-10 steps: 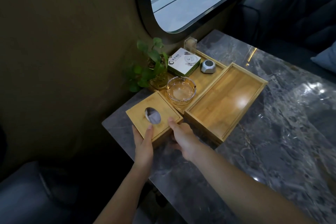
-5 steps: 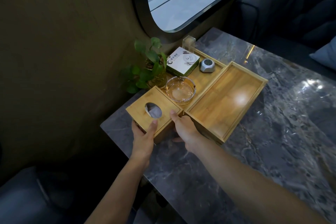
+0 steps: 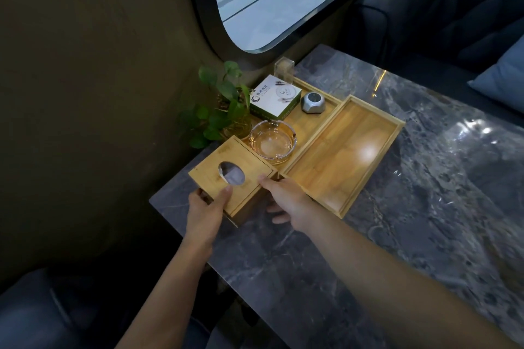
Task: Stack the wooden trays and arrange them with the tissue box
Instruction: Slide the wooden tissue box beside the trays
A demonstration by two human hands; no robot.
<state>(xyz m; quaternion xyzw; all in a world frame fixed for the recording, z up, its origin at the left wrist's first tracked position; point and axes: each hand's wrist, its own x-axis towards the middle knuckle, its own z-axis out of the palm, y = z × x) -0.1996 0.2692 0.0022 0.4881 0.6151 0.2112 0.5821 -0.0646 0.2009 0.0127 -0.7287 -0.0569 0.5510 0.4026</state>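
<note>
Item: wooden tissue box (image 3: 226,178), oval slot up, at the near left corner of the marble table (image 3: 397,221), its right edge just beside the near end of the empty wooden tray (image 3: 344,154)

Grip: your left hand (image 3: 205,208) wraps the box's near left corner, thumb on the lid by the slot, fingers curled down the side; your right hand (image 3: 285,198) presses the box's right near edge, thumb on top, fingers spread below against the side. Both are closed on the box

Adjacent: the second wooden tray (image 3: 309,125) lies left of the empty one, their long sides touching, carrying a glass ashtray (image 3: 272,142), a green-and-white carton (image 3: 275,99) and a small grey gadget (image 3: 312,101). A potted plant (image 3: 224,110) stands at the wall, just beyond the box

Handling, as judged: keep the box level and square to the tray ends; move it with even pressure from both hands so the lid does not shift. Mind the table's near edge, close under your left hand, and the ashtray just behind the box

Status: trays appear side by side, stacking not yet done
</note>
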